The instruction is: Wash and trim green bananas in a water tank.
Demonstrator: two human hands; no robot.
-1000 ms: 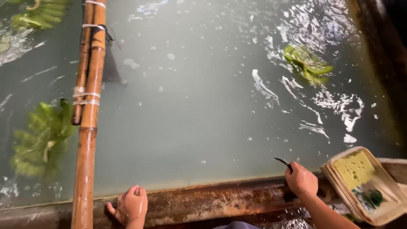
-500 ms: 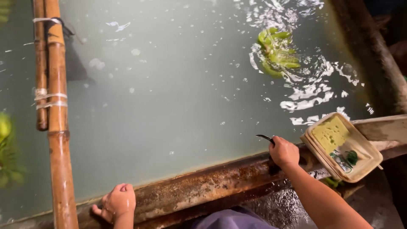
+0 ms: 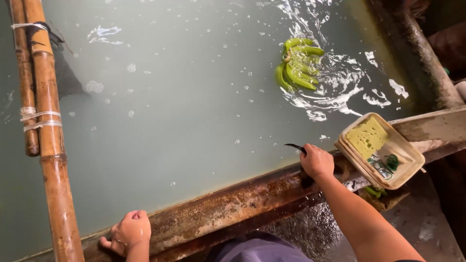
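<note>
We note one package: a beige rectangular tray [image 3: 405, 165] on the tank's rusty rim [image 3: 233, 208], holding a yellow sponge [image 3: 367, 137].

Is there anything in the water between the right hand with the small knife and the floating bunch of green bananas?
Nothing visible. The right hand rests on the rusty tank rim holding a small dark knife; only open, rippled water lies between it and the bananas. The bamboo poles are far to the left.
</note>
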